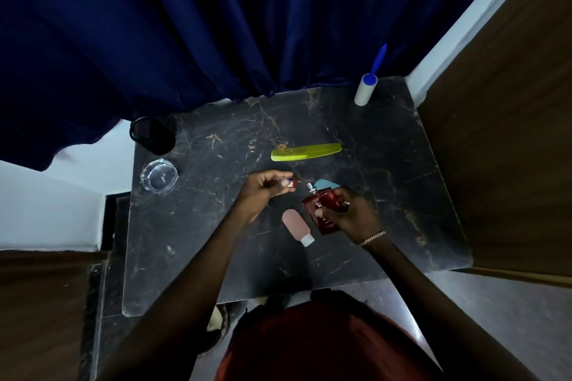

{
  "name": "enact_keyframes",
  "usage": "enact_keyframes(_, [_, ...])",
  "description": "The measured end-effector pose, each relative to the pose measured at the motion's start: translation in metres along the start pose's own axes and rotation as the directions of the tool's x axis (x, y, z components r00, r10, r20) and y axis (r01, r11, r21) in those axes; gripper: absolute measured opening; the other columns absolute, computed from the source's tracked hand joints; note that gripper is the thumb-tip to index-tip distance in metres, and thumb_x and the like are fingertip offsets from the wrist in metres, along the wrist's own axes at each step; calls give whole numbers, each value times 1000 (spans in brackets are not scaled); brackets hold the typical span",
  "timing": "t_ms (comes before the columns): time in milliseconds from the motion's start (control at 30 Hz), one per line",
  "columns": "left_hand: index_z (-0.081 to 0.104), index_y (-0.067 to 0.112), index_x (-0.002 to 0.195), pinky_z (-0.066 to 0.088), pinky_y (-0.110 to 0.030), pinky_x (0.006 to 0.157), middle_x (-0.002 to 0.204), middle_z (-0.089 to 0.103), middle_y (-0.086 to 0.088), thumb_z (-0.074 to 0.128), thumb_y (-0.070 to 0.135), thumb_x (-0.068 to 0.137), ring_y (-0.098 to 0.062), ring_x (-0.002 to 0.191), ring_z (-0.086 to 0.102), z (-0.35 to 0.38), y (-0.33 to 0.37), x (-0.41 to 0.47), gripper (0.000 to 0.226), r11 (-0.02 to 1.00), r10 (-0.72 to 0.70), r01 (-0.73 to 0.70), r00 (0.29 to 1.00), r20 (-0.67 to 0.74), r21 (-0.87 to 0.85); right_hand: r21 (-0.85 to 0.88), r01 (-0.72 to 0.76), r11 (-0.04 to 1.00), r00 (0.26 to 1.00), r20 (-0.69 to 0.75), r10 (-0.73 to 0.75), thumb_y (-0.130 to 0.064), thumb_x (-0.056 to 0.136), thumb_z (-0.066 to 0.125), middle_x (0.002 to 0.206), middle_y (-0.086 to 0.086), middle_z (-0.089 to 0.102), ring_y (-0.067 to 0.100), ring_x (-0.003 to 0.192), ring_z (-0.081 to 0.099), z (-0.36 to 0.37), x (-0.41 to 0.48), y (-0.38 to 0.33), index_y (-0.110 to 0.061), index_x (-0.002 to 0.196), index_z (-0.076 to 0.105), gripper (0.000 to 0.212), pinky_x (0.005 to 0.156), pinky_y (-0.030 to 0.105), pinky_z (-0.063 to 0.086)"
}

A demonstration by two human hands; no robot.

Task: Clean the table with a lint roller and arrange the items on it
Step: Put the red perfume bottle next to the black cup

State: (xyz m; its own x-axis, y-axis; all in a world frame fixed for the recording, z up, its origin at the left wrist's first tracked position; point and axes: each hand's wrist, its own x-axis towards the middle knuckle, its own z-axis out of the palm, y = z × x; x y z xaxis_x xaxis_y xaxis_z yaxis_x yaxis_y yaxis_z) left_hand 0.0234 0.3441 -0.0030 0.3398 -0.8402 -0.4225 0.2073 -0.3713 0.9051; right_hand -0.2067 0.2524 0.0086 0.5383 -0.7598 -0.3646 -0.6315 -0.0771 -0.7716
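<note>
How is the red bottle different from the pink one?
The red perfume bottle is dark red; the pink squeeze bottle is pale pink. The right hand grips the red perfume bottle, while the pink squeeze bottle lies untouched on the table. The red one's metal sprayer is bare, its cap in the left hand; the pink one's white cap is on.

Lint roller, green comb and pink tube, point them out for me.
Lint roller (pixel 366 90): head view, white roll.
Green comb (pixel 306 151): head view, middle of spine.
Pink tube (pixel 295 224): head view, pink body.
</note>
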Motion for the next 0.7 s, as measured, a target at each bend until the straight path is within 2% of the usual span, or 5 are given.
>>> enact_keyframes(167, [68, 11, 109, 58, -19, 77, 99, 75, -8, 66, -7, 91, -13, 86, 76, -22, 17, -17, 25, 999, 49, -49, 999, -20, -11, 11, 106, 994, 994, 37, -106, -39, 73, 83, 107, -7, 72, 8, 96, 69, 5, -6, -28, -27, 115, 66, 47, 85, 23, 54])
enact_keyframes(333, [67, 12, 96, 58, -19, 72, 82, 78, -4, 75, -6, 83, -12, 77, 75, -40, 27, -34, 23, 996, 89, -88, 996, -27, 31, 91, 174, 980, 978, 103, -183, -33, 77, 83, 102, -7, 73, -3, 89, 68, 15, -7, -52, -22, 112, 67, 40, 76, 9, 51])
enact_keyframes(433, [73, 14, 96, 57, -19, 72, 86, 79, -2, 80, 0, 80, -10, 79, 74, -48, 30, -39, 22, 993, 108, -106, 993, -45, 52, 140, 193, 971, 969, 128, -211, -30, 78, 83, 100, -6, 75, 1, 88, 71, 22, -6, -63, -20, 111, 66, 38, 78, 16, 55])
enact_keyframes(567, [81, 30, 99, 57, -39, 90, 97, 79, -13, 85, 16, 76, -21, 89, 71, -58, 35, -41, 28, 983, 160, -152, 984, -71, 106, 164, 221, 961, 955, 165, -248, -38, 76, 81, 100, -2, 75, 13, 91, 73, 30, -4, -74, -21, 109, 65, 41, 84, 39, 60])
enact_keyframes(700, [79, 40, 101, 57, -23, 87, 97, 80, 3, 86, 22, 76, -10, 92, 74, -60, 46, -45, 32, 967, 215, -202, 974, -75, 159, 232, 235, 944, 954, 131, -270, -48, 75, 77, 98, -1, 74, 16, 91, 72, 39, -3, -80, -25, 106, 66, 40, 86, 47, 58])
